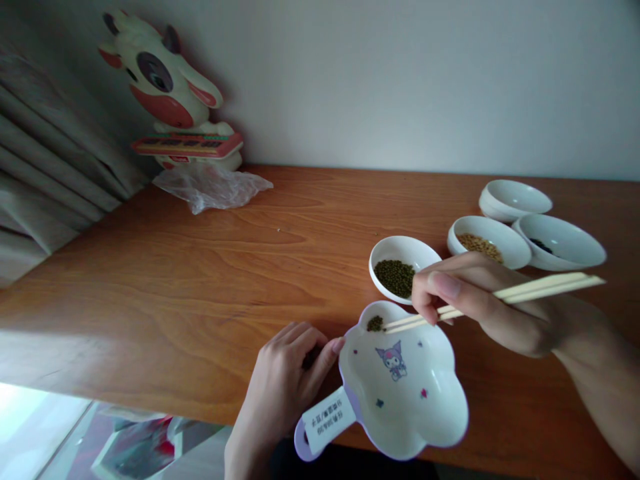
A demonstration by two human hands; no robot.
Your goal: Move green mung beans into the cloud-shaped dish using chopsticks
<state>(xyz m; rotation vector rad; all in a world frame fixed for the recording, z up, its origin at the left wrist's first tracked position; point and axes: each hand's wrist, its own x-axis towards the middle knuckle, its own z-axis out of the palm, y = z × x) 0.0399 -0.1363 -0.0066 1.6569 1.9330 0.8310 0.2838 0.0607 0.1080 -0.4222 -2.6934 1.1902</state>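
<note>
My right hand (480,303) grips a pair of pale wooden chopsticks (540,288). Their tips reach left to a small heap of green beans (375,324) at the far rim of a white flower-shaped dish (425,413) with a cartoon figure and a labelled handle. My left hand (285,383) rests on the wooden table with its fingers curled, fingertips touching the dish's left rim. Just behind the dish stands a white bowl (400,250) holding green beans.
Three more white bowls sit at the back right: one with tan grains (493,233), one with a few dark bits (565,237), one (515,197) whose contents I cannot see. A cow-shaped toy (170,87) and crumpled plastic (213,187) sit at the back left. The table's front edge (150,393) is close.
</note>
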